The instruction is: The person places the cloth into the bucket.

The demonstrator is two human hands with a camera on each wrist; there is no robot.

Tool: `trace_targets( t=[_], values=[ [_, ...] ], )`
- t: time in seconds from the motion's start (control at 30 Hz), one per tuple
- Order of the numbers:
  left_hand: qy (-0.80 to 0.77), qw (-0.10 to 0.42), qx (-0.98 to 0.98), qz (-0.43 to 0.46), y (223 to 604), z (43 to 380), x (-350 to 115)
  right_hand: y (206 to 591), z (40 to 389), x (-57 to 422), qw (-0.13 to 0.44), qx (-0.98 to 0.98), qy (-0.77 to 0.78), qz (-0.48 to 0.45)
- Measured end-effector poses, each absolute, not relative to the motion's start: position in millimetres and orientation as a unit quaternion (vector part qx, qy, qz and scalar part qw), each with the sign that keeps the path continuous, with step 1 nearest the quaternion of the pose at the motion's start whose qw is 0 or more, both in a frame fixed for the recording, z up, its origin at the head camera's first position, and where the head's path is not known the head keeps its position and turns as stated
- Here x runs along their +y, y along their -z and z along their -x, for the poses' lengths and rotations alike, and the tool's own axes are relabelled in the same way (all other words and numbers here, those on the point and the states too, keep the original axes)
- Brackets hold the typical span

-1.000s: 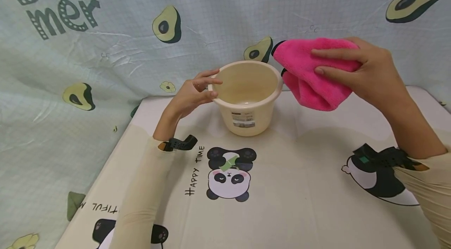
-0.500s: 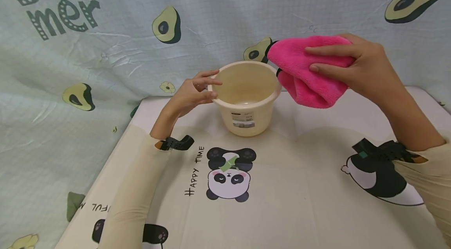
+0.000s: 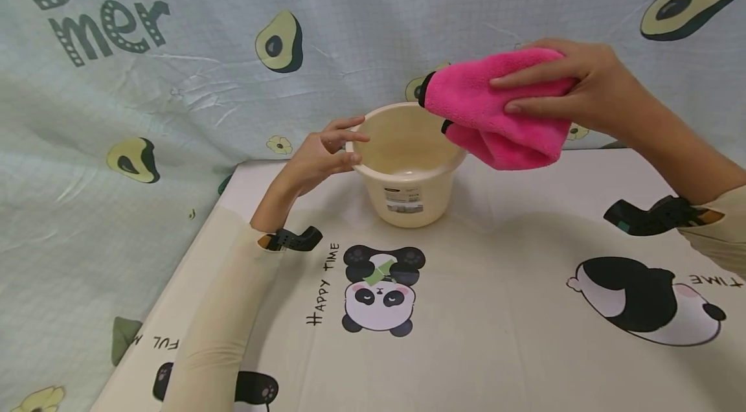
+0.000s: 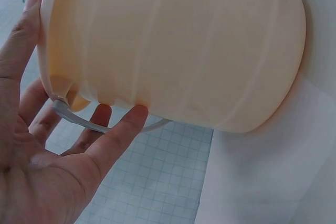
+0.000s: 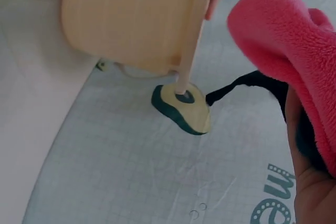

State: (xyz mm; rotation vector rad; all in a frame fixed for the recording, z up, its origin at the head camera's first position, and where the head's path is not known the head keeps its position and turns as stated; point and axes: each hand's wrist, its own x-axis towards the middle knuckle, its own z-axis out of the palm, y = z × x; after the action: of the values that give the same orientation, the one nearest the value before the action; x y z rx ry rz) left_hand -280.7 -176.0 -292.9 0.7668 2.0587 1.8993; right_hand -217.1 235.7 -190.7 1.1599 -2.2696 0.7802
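Left hand (image 3: 323,154): we see it holding the bucket (image 3: 434,195) at its left.
Right hand (image 3: 588,88): gripping the pink cloth (image 3: 495,117), higher than the bucket.
Bucket: upright, far on the desk (image 3: 478,334).

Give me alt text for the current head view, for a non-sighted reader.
The right hand holds a pink cloth in the air, partly hiding a cream bucket that stands on a panda-print table. The left hand grips the bucket's rim.
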Motion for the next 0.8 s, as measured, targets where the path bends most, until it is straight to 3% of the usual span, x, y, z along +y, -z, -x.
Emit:
trace_targets(
  t=[0.8],
  values=[
    [-0.643, 0.113, 0.71, -0.263, 294.3, 279.2, -175.1, 152.0, 253.9, 200.0, 0.138, -0.866, -0.265, -0.401]
  ],
)
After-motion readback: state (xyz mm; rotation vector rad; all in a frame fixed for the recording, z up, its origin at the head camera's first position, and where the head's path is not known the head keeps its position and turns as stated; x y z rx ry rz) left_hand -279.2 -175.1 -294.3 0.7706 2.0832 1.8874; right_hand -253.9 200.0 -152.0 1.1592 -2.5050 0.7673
